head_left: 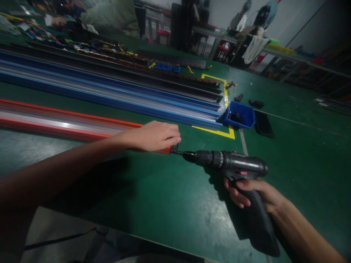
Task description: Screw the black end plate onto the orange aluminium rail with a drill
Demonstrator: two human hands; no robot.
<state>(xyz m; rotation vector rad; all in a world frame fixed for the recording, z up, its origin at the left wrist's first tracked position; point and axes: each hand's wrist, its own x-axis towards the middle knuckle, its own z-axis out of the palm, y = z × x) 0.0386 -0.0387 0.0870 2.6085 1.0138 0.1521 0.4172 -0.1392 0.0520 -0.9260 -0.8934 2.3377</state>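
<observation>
Loose wires (33,29): tangled at the far left of the green table (170,204), with yellow, red and black among them.
Orange profile (65,124): lying lengthwise on the table, nearest of the long strips, right end under the left hand.
Blue profiles (109,93): lying just beyond the orange one, side by side.
Black profiles (153,78): lying behind the blue ones, ends reaching nearly as far right.
Left hand (160,136): palm down, grasping the orange profile near its right end from above, fingers bent (underside of the grasp hidden).
Black end piece (174,149): at the orange profile's right end, just beside the left fingertips.
Drill bit (189,153): pointing left, tip at the black end piece; contact too small to tell.
Yellow tape (229,134): marking a corner on the table, around the blue profiles' ends.
Cordless drill (244,164): held nearly level, chuck to the left, handle slanting down toward the lower right.
Blue bin (248,122): beyond the drill, dark small parts inside.
Right hand (263,193): closed around the drill's handle.
Dark flat slab (263,125): lying just right of the bin.
</observation>
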